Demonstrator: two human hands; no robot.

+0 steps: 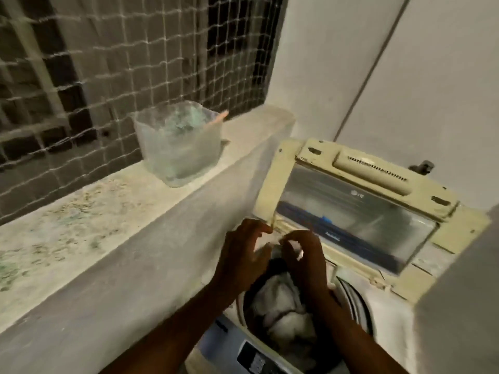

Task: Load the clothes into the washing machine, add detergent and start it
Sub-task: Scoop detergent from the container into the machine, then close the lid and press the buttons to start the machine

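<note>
Both forearms are reaching in from the bottom edge, over the open top of the washing machine (388, 317). Left hand (243, 255) is hovering at the drum's far-left rim, fingers spread and curled, thumb tip touching or nearly touching the lower left corner of the raised lid (348, 209); nothing clearly gripped. Right hand (303, 255) is sitting just beside it, fingers bent in a narrow pinch; something small and pale may be between them, but motion blur is making that impossible to confirm.

Machine is a top loader, body off-white and grimy, plastic yellowing. Lid is standing folded up toward the back edge, its smoky clear window framed in yellowed cream, with a slotted handle strip on the upper part. Control panel (251, 357) is showing at the front edge: grey-blue with a dark display block, text unreadable.

Clothes (280, 306) are lying inside the drum, a bunched heap of white/pale fabric with darker folds, filling most of the visible opening under the hands.

Left of the machine, a concrete ledge (89, 217) is running along a netted window grille (108, 63). Translucent plastic tub (179, 147) is standing on the ledge near its far end, holding something greenish, with an orange stick-like item poking out at its right rim.
</note>
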